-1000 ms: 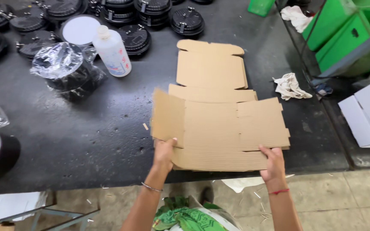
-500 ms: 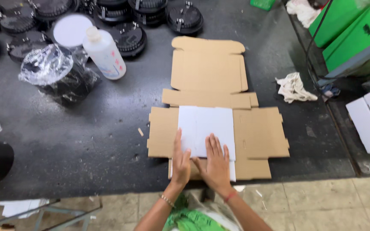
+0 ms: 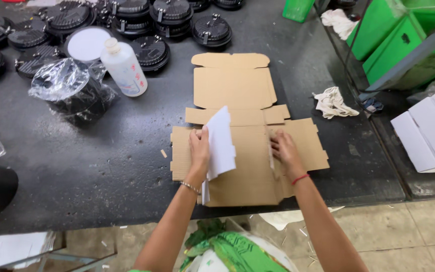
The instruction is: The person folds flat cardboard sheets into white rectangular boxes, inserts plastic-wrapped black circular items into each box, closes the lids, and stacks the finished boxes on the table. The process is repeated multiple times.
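Flat cardboard box blank (image 3: 242,151) on counter (image 3: 101,166): light, stiff, likely creasing at scores. Left hand (image 3: 199,148) pinches raised white flap (image 3: 221,142); right hand (image 3: 284,151) presses fold, fingers spread.

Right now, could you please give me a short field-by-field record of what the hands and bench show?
Left hand: lifts a white-faced side flap of the flat cardboard box blank
Right hand: presses on the opposite fold line
Surface: dark workbench
Behind: white plastic bottle, black round lamp housings, one plastic-wrapped housing
Right side: crumpled rag, green crates
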{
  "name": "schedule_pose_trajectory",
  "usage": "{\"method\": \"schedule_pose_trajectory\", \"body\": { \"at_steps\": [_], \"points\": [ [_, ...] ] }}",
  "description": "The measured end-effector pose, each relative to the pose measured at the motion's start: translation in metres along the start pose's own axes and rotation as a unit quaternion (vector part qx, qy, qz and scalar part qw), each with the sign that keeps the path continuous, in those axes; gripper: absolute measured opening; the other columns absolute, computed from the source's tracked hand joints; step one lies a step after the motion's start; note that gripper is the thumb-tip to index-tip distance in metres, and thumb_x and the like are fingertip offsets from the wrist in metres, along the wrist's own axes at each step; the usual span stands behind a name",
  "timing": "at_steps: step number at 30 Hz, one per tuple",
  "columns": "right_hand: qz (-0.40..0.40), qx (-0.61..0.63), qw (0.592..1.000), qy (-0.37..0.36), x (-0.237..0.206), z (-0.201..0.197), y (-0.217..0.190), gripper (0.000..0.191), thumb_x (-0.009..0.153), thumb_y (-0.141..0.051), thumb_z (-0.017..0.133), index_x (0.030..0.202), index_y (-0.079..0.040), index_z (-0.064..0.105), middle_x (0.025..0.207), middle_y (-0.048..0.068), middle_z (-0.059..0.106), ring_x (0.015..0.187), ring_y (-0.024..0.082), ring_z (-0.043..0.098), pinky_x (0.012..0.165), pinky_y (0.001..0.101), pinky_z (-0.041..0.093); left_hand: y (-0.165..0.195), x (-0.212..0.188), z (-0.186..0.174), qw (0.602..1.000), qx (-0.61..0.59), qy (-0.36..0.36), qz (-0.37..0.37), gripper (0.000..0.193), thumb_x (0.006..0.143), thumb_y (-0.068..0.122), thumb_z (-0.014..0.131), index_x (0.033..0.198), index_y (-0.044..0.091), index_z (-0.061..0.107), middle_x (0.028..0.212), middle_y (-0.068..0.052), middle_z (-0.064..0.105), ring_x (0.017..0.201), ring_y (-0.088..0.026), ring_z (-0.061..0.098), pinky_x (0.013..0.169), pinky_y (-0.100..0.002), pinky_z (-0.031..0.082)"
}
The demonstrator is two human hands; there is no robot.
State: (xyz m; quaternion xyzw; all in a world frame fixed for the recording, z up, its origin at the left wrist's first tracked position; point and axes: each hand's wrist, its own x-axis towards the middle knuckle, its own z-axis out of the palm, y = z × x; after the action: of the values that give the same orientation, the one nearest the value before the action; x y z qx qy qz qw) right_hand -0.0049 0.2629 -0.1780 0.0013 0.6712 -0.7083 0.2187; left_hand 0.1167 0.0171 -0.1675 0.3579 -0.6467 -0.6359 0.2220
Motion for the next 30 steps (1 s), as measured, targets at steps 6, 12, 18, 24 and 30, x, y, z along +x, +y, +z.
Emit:
{"method": "schedule_pose_trajectory", "body": {
  "at_steps": [6, 12, 18, 24, 30],
  "points": [
    [0.036, 0.076, 0.996, -0.041, -0.011, -0.022, 0.0, 0.04, 0.092, -0.033, 0.069, 0.122, -0.014, 0.051, 0.104, 0.002, 0.067, 0.084, 0.011, 0.064, 0.068, 0.0281, 0.053, 0.007, 0.005, -0.005, 0.982, -0.153, -0.097, -0.053, 0.067, 0.082, 0.019, 0.08, 0.134, -0.003, 0.043, 0.123, -0.014, 0.063, 0.112, -0.02, 0.061, 0.095, -0.036, 0.05],
    [-0.105, -0.126, 0.985, 0.049, 0.008, -0.012, 0.006, 0.055, 0.082, -0.016, 0.079, 0.129, -0.015, 0.052, 0.112, 0.004, 0.059, 0.084, 0.014, 0.059, 0.067, 0.03, 0.05, 0.003, 0.002, 0.017, 0.992, -0.049, -0.105, 0.052, 0.065, 0.077, 0.005, 0.072, 0.139, 0.008, 0.055, 0.127, -0.011, 0.066, 0.109, -0.03, 0.06, 0.094, -0.041, 0.052],
    [-0.285, -0.459, 0.836, 0.098, 0.012, 0.011, 0.013, 0.056, 0.099, -0.027, 0.06, 0.154, -0.017, 0.054, 0.116, 0.015, 0.054, 0.102, 0.032, 0.055, 0.094, 0.043, 0.048, -0.01, 0.002, 0.034, 0.872, 0.314, -0.067, 0.371, 0.05, 0.09, 0.008, 0.057, 0.139, 0.018, 0.065, 0.146, -0.006, 0.06, 0.129, -0.037, 0.05, 0.11, -0.047, 0.039],
    [-0.263, -0.6, 0.754, 0.041, -0.003, 0.027, 0.0, 0.045, 0.1, -0.043, 0.057, 0.139, -0.021, 0.062, 0.115, 0.011, 0.058, 0.108, 0.032, 0.054, 0.092, 0.0472, 0.046, 0.004, -0.004, 0.033, 0.824, 0.368, -0.093, 0.42, 0.034, 0.094, 0.021, 0.061, 0.127, 0.013, 0.07, 0.14, -0.014, 0.063, 0.123, -0.04, 0.054, 0.105, -0.047, 0.043],
    [-0.06, -0.325, 0.943, -0.047, 0.036, -0.011, -0.018, 0.046, 0.111, -0.046, 0.037, 0.107, -0.008, 0.063, 0.092, 0.008, 0.063, 0.09, 0.028, 0.061, 0.085, 0.0422, 0.051, 0.012, 0.028, 0.028, 0.936, 0.236, -0.092, 0.243, 0.039, 0.11, 0.032, 0.044, 0.132, 0.004, 0.06, 0.126, -0.026, 0.066, 0.113, -0.043, 0.057, 0.1, -0.05, 0.045]
  ]
}}
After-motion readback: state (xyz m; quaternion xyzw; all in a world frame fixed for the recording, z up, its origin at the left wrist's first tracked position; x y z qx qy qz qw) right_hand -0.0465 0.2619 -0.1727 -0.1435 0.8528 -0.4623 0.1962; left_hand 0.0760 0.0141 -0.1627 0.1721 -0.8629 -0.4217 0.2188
